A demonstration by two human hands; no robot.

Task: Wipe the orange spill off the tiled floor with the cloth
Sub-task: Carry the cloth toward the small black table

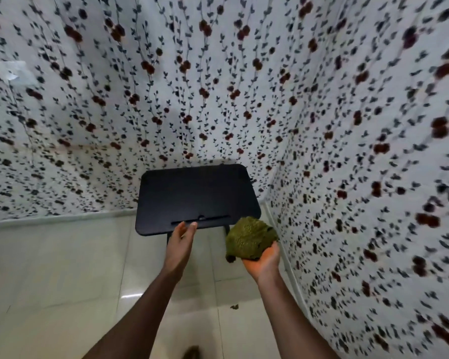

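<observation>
A bunched olive-green cloth (249,238) sits in my right hand (263,261), which is turned palm up and cups it from below at the right of the small black table. My left hand (180,242) reaches forward with straight fingers, its fingertips at the table's front edge, holding nothing. The pale tiled floor (62,281) spreads below both arms. No orange spill shows on the tiles; only a small dark speck (234,306) lies on the floor between my forearms.
A small black table (192,195) with a slot along its front stands in the corner. Flower-patterned walls (360,177) close in behind and on the right. A dark object (192,353) shows at the bottom edge.
</observation>
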